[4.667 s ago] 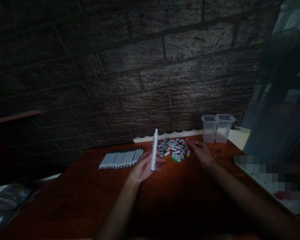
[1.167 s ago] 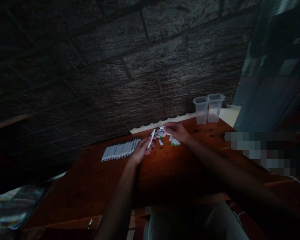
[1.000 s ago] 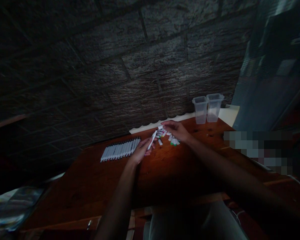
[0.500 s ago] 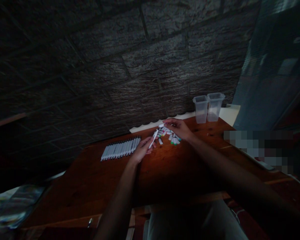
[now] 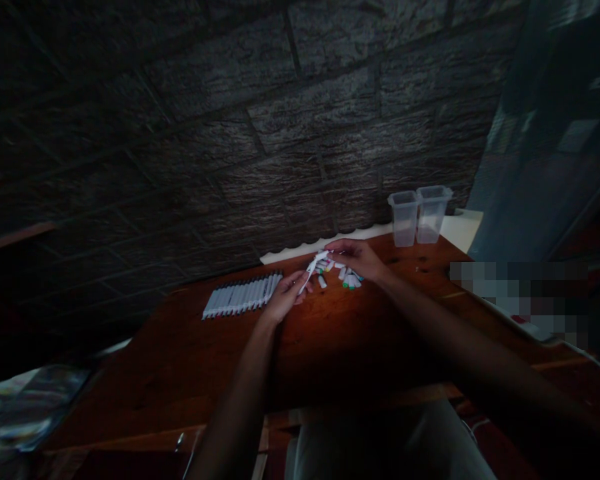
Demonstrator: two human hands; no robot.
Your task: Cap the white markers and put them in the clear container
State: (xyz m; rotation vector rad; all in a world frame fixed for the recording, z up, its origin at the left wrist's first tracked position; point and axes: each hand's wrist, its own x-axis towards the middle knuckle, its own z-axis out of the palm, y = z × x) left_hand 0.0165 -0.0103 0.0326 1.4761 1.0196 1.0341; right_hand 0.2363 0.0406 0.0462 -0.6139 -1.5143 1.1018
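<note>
My left hand (image 5: 285, 299) is closed around a white marker (image 5: 308, 275), which tilts up and to the right. My right hand (image 5: 359, 258) pinches a small white marker cap (image 5: 321, 256) at the marker's upper end. Cap and marker appear to touch, though I cannot tell whether they are joined. Beneath my right hand lies a pile of loose caps (image 5: 351, 280), grey-white with green and other coloured ends, partly hidden by the fingers. One cap (image 5: 322, 281) lies apart from them. Left of my left hand, several white markers (image 5: 240, 297) with dark tips lie side by side in a row.
Two clear plastic containers (image 5: 404, 220) stand at the wooden table's (image 5: 330, 347) back right corner. A textured block wall (image 5: 260, 133) rises behind, with a pale wavy-edged strip (image 5: 300, 252) along its foot. A plastic-wrapped thing (image 5: 35, 407) is at lower left.
My right hand has brought the cap slightly down and left, against the upper end of the marker. My left hand has stayed almost still.
</note>
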